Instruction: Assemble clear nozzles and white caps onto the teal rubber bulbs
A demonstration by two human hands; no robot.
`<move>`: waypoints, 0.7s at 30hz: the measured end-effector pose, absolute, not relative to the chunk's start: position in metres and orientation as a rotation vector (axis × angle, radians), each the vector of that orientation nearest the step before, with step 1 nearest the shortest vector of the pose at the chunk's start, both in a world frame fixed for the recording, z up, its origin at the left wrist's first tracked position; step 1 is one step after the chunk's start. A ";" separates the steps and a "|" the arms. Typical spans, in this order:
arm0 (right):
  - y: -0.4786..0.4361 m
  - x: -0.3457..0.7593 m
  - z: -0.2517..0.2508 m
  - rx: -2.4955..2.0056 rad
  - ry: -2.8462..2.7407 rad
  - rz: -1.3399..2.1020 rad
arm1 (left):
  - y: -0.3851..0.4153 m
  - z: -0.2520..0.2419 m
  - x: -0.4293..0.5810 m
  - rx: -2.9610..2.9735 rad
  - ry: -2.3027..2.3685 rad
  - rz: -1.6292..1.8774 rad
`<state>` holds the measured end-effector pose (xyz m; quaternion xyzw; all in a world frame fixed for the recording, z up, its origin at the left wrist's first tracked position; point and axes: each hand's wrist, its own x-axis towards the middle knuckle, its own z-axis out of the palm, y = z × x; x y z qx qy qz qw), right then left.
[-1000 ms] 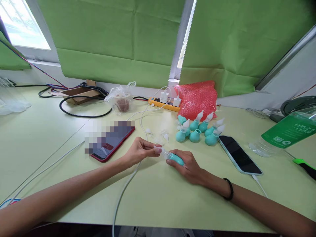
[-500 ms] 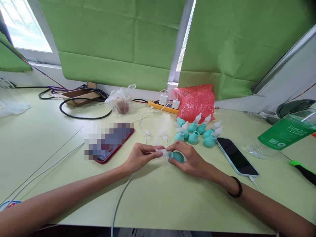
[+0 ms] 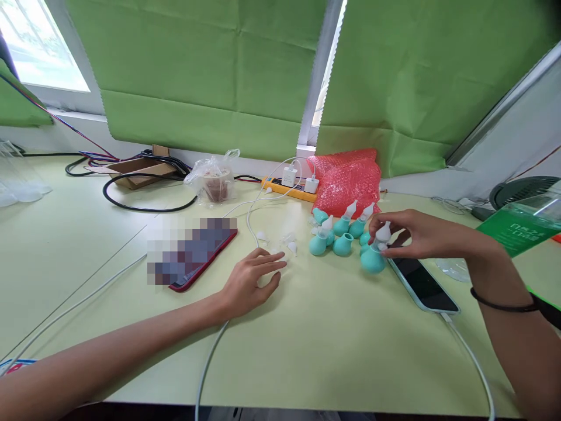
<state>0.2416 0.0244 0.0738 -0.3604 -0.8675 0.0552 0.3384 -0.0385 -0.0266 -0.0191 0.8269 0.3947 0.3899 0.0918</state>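
Note:
My right hand (image 3: 414, 234) pinches the white tip of a teal bulb (image 3: 374, 259) that stands on the table beside the group of teal bulbs with white tips (image 3: 339, 231). One bulb in that group (image 3: 343, 244) has no tip. My left hand (image 3: 249, 278) rests on the table with fingers stretched out toward several small loose white tips (image 3: 284, 242); its fingertips are at one of them, and nothing is gripped. A white cable runs under the left wrist.
A red phone (image 3: 193, 254) lies left of my left hand, a pale blue phone (image 3: 423, 283) on a cable right of the bulbs. Behind stand a red bubble-wrap bag (image 3: 348, 178), a yellow power strip (image 3: 289, 187), a bagged cup (image 3: 214, 178), black cables and a green-labelled bottle (image 3: 517, 225).
My right hand carried the assembled teal bulb right and set it by the group. My left hand let go of the tip and opened toward the loose tips.

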 end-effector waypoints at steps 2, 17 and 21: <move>0.030 0.243 0.072 -0.943 -2.247 0.120 | -0.023 -0.021 -0.042 2.636 1.244 1.052; 0.023 0.256 0.098 -1.125 -2.480 -0.524 | -0.023 -0.019 -0.041 2.918 1.369 0.400; 0.007 0.202 0.083 -0.818 -2.318 -0.404 | -0.024 -0.017 -0.040 3.002 1.395 0.368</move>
